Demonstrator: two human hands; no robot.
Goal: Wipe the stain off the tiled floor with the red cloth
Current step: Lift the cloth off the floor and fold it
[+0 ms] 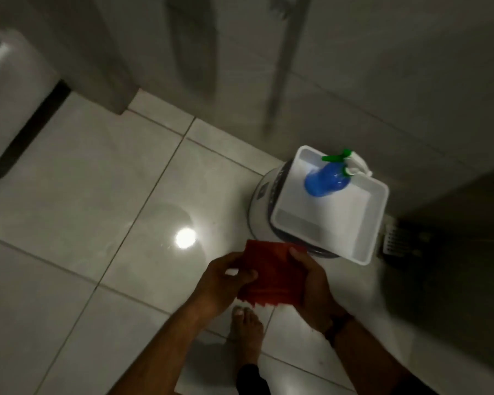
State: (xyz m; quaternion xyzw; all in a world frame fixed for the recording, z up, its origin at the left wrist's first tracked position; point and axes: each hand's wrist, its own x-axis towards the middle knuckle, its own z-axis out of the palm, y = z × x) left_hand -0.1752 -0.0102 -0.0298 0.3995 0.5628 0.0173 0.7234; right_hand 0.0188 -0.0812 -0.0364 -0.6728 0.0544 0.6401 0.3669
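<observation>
The red cloth (271, 273) is held flat between both hands, above the pale tiled floor (69, 209). My left hand (226, 283) grips its left edge with the thumb on top. My right hand (311, 283) grips its right edge. A faint wet-looking ring (166, 218) shows on the tile ahead of the cloth, around a bright light reflection (185, 238). I cannot tell whether that ring is the stain.
A white tray (368, 223) holding a blue spray bottle (325, 181) with a green trigger rests on a round white appliance (261, 195) to the right. A floor drain (391, 238) lies beyond it. A white toilet (9, 104) stands at the left. My bare foot (247, 332) is below the cloth.
</observation>
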